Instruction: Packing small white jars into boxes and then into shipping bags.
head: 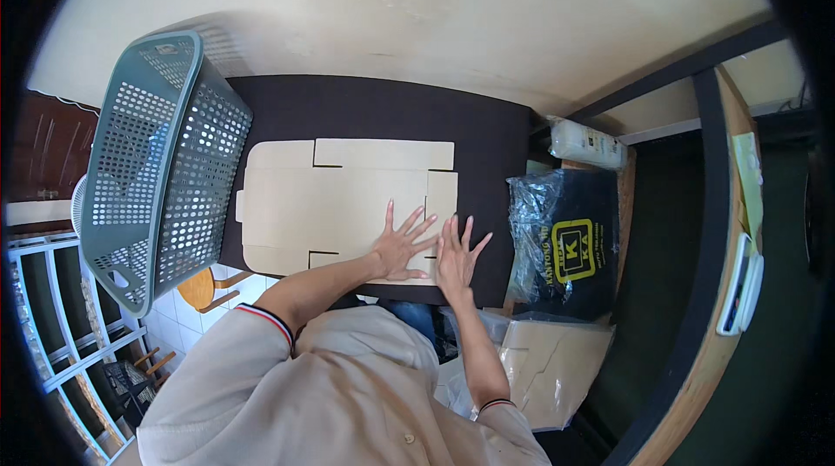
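A die-cut sheet of light brown cardboard [326,205] lies flat on the dark-covered table [391,104], with slots and fold lines near its corners. My left hand [404,244] rests on its right part, fingers spread. Beside it, my right hand [456,256] lies over the sheet's right edge, fingers apart and some reaching past the edge. The two hands nearly meet at the right side of the sheet. Neither hand grips anything.
A grey-green perforated plastic basket [215,153] stands at the table's left. To the right are a black printed package [574,296] in clear plastic and a white wrapped pack [587,145]. Below them, cardboard sheets in plastic [554,361] lean near my right arm. A wall borders the far side.
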Tool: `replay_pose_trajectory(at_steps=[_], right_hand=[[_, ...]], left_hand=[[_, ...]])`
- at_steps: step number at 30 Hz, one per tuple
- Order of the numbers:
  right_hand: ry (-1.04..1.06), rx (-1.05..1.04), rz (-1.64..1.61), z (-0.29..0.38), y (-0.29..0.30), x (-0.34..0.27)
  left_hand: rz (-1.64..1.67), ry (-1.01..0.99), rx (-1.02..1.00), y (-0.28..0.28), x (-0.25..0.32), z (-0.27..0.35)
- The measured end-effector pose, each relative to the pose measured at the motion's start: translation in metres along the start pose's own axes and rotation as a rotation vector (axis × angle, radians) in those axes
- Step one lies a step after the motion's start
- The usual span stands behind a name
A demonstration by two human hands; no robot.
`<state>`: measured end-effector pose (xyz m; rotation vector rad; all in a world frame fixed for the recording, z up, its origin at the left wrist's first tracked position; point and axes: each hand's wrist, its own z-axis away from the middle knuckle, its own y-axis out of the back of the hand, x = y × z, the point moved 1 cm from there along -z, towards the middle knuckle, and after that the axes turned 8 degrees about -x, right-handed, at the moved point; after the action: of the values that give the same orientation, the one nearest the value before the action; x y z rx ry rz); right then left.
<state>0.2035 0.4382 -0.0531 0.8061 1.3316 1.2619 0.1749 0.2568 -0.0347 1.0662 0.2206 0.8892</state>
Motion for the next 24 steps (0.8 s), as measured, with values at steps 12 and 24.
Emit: replay_pose_trajectory(at_steps=[12,24], right_hand=[[0.044,0.045,0.132,-0.112,0.018,0.016],[-0.022,0.002,0.086,0.056,-0.001,-0.023]], left_hand=[[0.03,-0.008,0.032,-0.001,0.0,0.0],[-0.027,0.101,-0.139,0.009,0.005,0.008]])
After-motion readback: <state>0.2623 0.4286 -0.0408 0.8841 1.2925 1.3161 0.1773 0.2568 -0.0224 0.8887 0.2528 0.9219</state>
